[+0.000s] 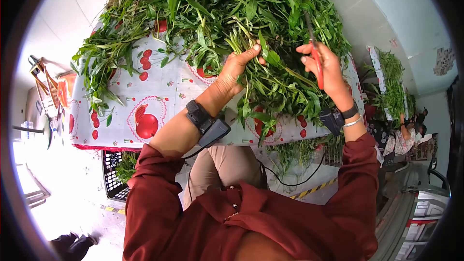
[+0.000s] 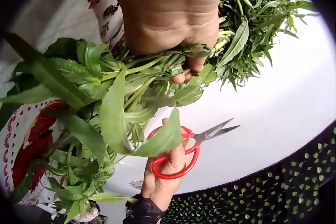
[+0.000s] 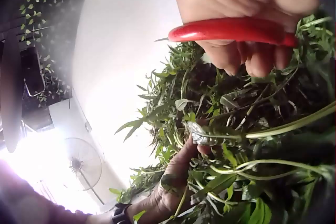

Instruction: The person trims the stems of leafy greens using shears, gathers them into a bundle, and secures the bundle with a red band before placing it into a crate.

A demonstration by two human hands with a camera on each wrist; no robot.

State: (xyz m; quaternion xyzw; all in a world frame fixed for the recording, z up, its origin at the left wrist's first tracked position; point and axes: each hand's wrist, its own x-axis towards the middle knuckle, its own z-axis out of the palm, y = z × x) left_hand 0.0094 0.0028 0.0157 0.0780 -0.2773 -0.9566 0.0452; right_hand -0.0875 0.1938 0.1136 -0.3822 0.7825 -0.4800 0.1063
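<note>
My left hand [image 1: 237, 70] grips a bunch of leafy green stems [image 1: 285, 79], with the cut-looking pale ends poking out beyond the thumb. Leaves of the bunch [image 2: 113, 111] spread across the left wrist view and hide part of the fingers. Just to the right of the bunch, my right hand [image 1: 329, 67] holds red-handled scissors [image 1: 317, 63], fingers through the loops. Their metal blades [image 2: 214, 130] stand slightly apart in the left wrist view, with no stem between them. The red handle [image 3: 231, 29] crosses the right palm in the right wrist view.
A large heap of greens [image 1: 232, 0] covers the back of the table, over a fruit-print tablecloth [image 1: 179, 96]. A black crate [image 1: 115, 171] stands below the left front edge. Further right, another person [image 1: 403, 137] is beside more greens [image 1: 389, 79]. A cable [image 1: 295, 183] hangs below the table.
</note>
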